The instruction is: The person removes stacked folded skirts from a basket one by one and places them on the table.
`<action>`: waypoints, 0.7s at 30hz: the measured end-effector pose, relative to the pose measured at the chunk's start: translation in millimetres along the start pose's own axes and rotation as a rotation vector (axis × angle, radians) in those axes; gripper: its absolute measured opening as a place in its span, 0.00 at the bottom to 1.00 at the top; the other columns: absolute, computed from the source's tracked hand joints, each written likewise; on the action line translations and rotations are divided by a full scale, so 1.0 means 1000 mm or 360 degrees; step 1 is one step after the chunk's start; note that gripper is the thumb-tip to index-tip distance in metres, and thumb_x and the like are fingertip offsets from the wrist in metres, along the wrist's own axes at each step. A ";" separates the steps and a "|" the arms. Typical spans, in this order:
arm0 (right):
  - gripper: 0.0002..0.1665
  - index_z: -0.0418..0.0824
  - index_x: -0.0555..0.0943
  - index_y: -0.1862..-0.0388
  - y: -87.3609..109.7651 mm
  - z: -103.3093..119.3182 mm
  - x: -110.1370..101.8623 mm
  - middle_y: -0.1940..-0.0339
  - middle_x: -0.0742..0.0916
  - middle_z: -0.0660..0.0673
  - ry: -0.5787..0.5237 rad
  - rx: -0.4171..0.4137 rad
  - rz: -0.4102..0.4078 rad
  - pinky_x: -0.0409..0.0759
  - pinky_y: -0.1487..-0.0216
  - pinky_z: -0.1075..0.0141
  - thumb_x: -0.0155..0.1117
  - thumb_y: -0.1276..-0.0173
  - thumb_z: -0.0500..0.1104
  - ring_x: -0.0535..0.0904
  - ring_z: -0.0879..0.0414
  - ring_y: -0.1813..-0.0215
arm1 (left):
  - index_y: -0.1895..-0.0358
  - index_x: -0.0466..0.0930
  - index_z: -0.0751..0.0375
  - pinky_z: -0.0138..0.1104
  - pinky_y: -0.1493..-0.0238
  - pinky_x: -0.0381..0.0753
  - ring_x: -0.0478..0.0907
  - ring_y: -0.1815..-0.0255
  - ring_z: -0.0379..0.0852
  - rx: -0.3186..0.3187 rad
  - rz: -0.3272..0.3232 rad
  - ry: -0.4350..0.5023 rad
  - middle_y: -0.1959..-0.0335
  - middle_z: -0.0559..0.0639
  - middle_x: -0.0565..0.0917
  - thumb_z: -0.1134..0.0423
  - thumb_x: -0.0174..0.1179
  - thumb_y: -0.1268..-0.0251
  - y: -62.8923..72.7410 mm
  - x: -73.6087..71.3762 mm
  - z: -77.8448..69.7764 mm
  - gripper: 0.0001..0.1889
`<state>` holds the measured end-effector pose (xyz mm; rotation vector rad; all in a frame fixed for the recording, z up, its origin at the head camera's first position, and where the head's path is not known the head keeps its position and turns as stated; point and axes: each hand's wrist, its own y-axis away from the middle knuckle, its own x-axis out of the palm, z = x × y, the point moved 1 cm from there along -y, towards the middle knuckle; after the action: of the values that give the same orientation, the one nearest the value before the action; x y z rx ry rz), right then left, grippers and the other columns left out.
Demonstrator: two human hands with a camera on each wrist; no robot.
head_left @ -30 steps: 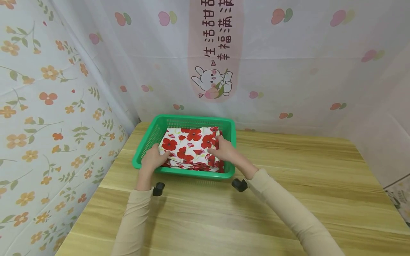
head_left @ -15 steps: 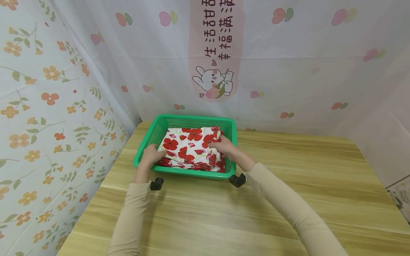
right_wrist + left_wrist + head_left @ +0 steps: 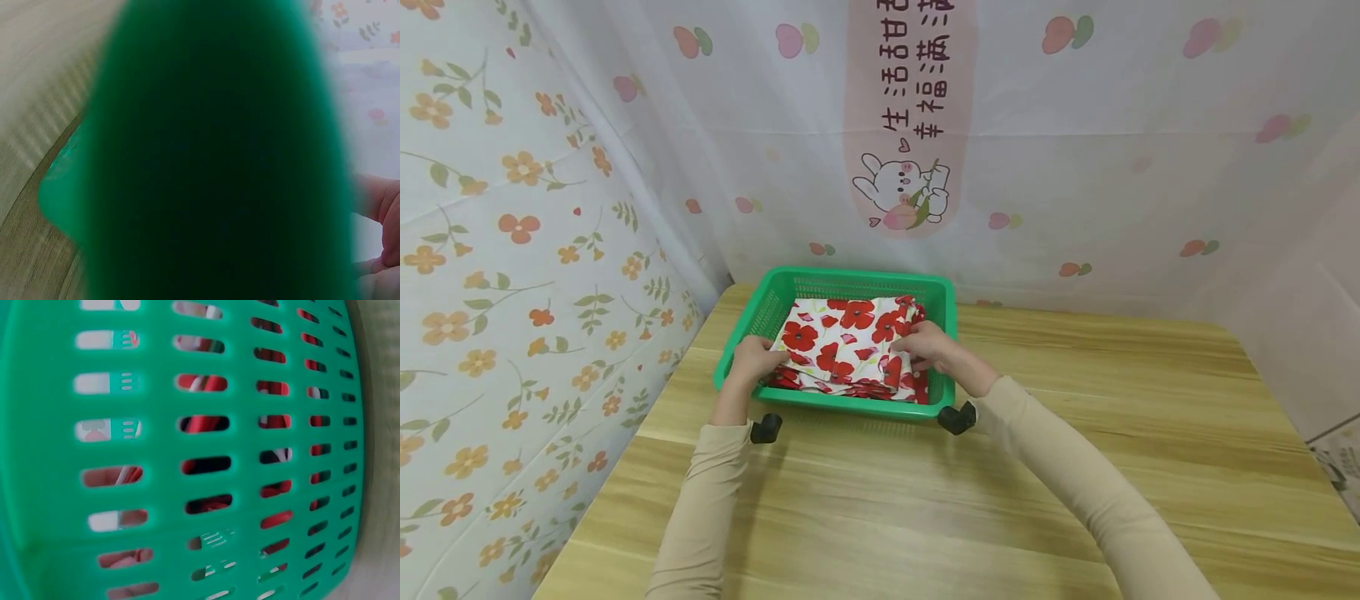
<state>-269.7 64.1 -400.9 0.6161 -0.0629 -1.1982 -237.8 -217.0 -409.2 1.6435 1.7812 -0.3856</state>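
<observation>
Folded white cloth with red poppies [image 3: 838, 333] lies in a green plastic basket [image 3: 842, 406], over more red-and-white fabric showing along its front and right. My left hand [image 3: 751, 363] reaches over the basket's left front corner and holds the cloth's left edge, thumb on top, other fingers mostly hidden. At the opposite edge, my right hand [image 3: 936, 348] pinches the cloth between thumb and fingers. In the left wrist view, the slotted basket wall [image 3: 244, 444] covers most of the picture, with red fabric behind it. A blurred green basket rim [image 3: 219, 156] blocks most of the right wrist view.
The basket stands at the back left of a wooden table [image 3: 880, 508], close to a printed white curtain [image 3: 1037, 183]. Another floral curtain [image 3: 535, 317] hangs along the left side. Black wrist pieces [image 3: 957, 418] sit just outside the basket's front rim.
My left hand has shifted slightly left and outward. My right thumb and fingers have shifted at the cloth's right edge, and more red fabric shows beside it. The basket stays in place.
</observation>
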 end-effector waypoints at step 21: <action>0.17 0.42 0.58 0.79 0.003 0.009 -0.012 0.86 0.65 0.51 -0.0202 -0.0185 0.0035 0.69 0.73 0.67 0.55 0.40 0.32 0.60 0.59 0.80 | 0.57 0.76 0.77 0.32 0.75 0.78 0.75 0.83 0.35 -0.0050 0.0174 0.0455 0.81 0.43 0.78 0.67 0.49 0.37 0.001 0.000 -0.012 0.13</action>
<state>-274.4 71.7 -389.0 0.4365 -0.1063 -1.2097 -240.0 -209.6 -400.1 1.8373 1.8783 -0.0745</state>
